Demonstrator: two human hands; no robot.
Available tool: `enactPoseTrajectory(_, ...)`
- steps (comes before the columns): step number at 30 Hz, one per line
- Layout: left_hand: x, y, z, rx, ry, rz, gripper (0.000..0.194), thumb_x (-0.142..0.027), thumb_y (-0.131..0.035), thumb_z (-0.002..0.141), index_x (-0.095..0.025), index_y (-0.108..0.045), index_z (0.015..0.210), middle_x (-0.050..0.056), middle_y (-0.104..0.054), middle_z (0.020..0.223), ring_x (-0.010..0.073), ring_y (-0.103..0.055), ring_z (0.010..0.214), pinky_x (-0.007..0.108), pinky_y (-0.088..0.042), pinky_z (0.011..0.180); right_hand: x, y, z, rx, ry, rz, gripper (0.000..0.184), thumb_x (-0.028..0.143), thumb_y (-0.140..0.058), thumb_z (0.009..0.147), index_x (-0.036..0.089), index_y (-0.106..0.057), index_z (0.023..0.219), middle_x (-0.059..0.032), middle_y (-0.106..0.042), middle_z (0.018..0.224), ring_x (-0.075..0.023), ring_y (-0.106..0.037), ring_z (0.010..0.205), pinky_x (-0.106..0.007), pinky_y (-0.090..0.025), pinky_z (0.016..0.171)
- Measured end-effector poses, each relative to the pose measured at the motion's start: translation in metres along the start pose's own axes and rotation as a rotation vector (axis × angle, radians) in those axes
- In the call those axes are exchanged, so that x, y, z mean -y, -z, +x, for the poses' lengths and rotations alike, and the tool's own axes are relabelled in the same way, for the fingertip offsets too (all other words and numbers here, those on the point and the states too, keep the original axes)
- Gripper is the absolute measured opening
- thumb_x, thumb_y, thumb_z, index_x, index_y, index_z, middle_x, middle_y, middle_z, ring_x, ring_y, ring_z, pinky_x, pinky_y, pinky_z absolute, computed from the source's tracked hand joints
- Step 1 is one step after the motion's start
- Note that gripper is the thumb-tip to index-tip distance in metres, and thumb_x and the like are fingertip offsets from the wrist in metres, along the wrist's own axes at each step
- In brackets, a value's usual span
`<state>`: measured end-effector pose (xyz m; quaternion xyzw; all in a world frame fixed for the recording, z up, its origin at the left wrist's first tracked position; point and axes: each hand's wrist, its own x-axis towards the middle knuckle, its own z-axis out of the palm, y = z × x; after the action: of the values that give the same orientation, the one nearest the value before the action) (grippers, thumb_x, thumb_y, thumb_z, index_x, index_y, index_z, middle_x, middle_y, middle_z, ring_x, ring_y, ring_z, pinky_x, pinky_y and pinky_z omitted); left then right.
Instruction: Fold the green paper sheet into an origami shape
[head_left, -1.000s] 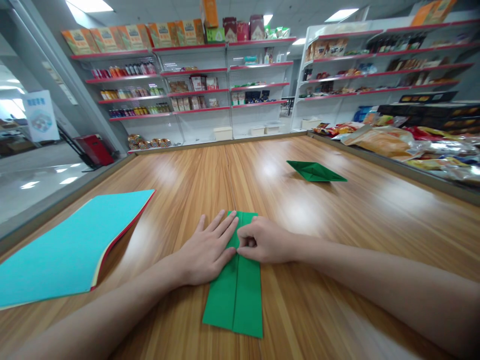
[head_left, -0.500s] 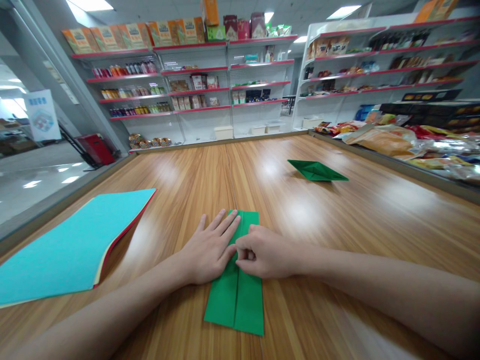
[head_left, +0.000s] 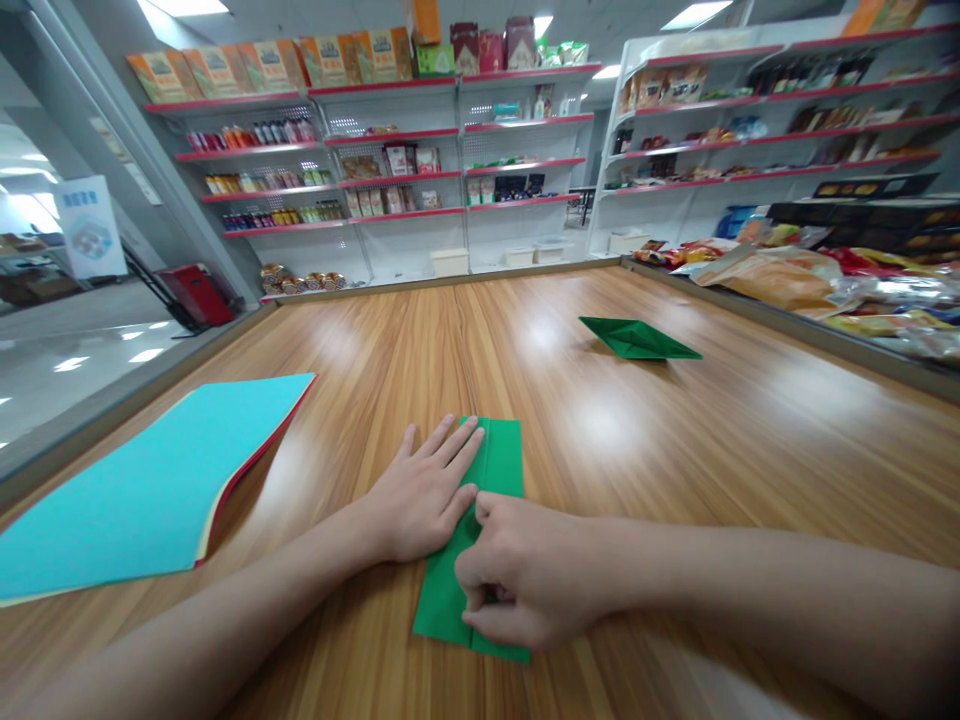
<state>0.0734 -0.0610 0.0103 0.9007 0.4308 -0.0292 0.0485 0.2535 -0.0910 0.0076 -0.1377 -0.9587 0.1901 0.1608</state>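
A strip of green folded paper (head_left: 504, 455) lies on the wooden table, its long edges folded in to meet along a middle line. My left hand (head_left: 427, 495) rests flat on its left side, fingers spread. Over the lower half of the paper, my right hand (head_left: 532, 570) is curled with its knuckles against the middle line, covering part of it. Nothing shows inside the curled fingers. Farther back on the right sits a folded green paper boat shape (head_left: 637, 339), apart from both hands.
A stack of coloured paper sheets (head_left: 157, 475), turquoise on top, lies at the left. Bagged snacks (head_left: 787, 280) are piled beyond the right table edge (head_left: 810, 325). Shelves with goods (head_left: 397, 220) stand behind the table.
My right hand has slid down the middle line of the paper toward me, still curled. My left hand stays flat in place on the paper.
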Motion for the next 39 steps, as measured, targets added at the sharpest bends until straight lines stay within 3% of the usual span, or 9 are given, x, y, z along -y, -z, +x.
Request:
enactPoseTrajectory(13,-0.008,0.006,0.000,0.006,0.012,0.020,0.061,-0.047,-0.020,0.098,-0.019,-0.006,0.151,0.002,-0.001,0.157,0.0295,-0.001,0.144,0.066,-0.014,0.109,0.011,-0.007,-0.004,0.044,0.116,-0.011,0.017,0.029,-0.061,0.076,0.019,-0.063,0.062,0.0029,-0.060,0.052,-0.0110,-0.034,0.046,-0.028,-0.032,0.058)
enactPoseTrajectory(19,-0.004,0.006,-0.001,0.020,0.004,0.026,0.061,-0.047,-0.017,0.099,-0.016,-0.005,0.150,0.004,0.002,0.157,0.0289,0.001,0.144,0.065,-0.012,0.109,0.005,-0.007,-0.003,0.004,0.103,0.205,0.013,0.028,-0.068,0.075,0.017,-0.067,0.069,0.0051,-0.064,0.058,-0.0074,-0.047,0.051,-0.025,-0.036,0.065)
enactPoseTrajectory(23,-0.001,0.006,-0.004,0.025,-0.044,0.025,0.062,-0.047,-0.016,0.099,-0.013,-0.005,0.150,0.007,0.003,0.157,0.0290,0.003,0.144,0.064,-0.010,0.110,0.001,-0.003,-0.001,0.027,0.045,0.268,0.012,0.025,-0.065,0.077,0.015,-0.068,0.071,0.0039,-0.065,0.061,-0.0061,-0.050,0.053,-0.024,-0.039,0.068)
enactPoseTrajectory(28,-0.001,0.008,-0.004,0.022,-0.145,-0.001,0.064,-0.048,-0.016,0.099,-0.012,-0.004,0.151,0.011,0.002,0.157,0.0281,0.005,0.144,0.057,-0.007,0.114,0.003,0.003,0.000,0.039,-0.018,0.166,0.015,0.024,-0.064,0.073,0.015,-0.062,0.061,0.0032,-0.064,0.059,-0.0074,-0.042,0.052,-0.024,-0.039,0.065)
enactPoseTrajectory(39,-0.002,0.006,-0.001,0.064,-0.171,-0.027,0.063,-0.045,-0.021,0.099,-0.016,-0.001,0.151,0.011,0.005,0.157,0.0274,0.007,0.144,0.056,-0.005,0.114,-0.008,0.028,-0.003,0.024,-0.273,0.129,0.007,0.014,-0.062,0.070,0.014,-0.062,0.063,0.0041,-0.060,0.057,-0.0069,-0.048,0.055,-0.019,-0.037,0.060)
